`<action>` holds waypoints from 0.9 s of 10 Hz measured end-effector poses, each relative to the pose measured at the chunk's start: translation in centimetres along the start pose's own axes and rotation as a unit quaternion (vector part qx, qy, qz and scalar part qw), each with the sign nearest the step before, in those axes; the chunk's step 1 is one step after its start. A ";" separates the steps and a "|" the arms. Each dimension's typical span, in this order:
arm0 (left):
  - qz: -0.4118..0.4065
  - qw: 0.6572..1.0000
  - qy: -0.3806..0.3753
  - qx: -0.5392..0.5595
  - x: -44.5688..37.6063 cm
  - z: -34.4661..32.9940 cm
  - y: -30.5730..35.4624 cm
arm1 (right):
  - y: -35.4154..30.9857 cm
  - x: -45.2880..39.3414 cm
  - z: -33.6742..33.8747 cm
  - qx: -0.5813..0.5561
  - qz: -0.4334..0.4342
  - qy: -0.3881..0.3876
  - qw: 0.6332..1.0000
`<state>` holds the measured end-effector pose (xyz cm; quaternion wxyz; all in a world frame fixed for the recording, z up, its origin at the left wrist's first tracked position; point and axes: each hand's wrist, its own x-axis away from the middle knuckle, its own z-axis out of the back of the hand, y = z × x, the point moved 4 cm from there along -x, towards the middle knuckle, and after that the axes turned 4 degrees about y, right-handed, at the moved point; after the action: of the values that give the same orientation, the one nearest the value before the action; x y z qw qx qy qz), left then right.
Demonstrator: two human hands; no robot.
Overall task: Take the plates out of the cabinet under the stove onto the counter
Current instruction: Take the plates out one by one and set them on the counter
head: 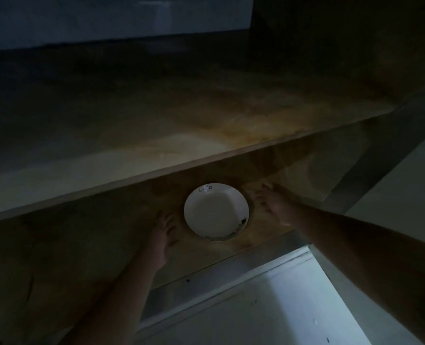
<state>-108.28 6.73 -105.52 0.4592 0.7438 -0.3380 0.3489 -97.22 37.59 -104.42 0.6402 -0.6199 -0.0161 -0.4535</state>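
Dim cabinet interior, seen from above and in front. White plate [216, 211] flat on the lower shelf [82, 245], near its front edge, right of centre; some dark marking at the far rim and more at the near right rim, too small to read. Upper shelf [131, 125] overhanging just behind the plate. Left hand [163, 229] reaching in on the plate's left, fingers spread and straight, tips just beside the rim, holding nothing; touching or apart, cannot tell. Right hand [272, 201] on the plate's right, blurred, fingers loosely extended toward the rim, holding nothing. Both forearms bare. Pale floor [268, 307] below the cabinet's front edge, brightly lit.
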 end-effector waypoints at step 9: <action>0.008 0.967 -0.153 -0.204 -3.2 -1.7 -1.2 | 1.8 0.9 -3.7 -0.078 -0.048 -0.062 0.994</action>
<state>-109.30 9.28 -108.20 0.5412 0.6762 -0.4740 0.1587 -97.58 33.82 -106.18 0.5653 -0.6931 -0.0504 -0.4444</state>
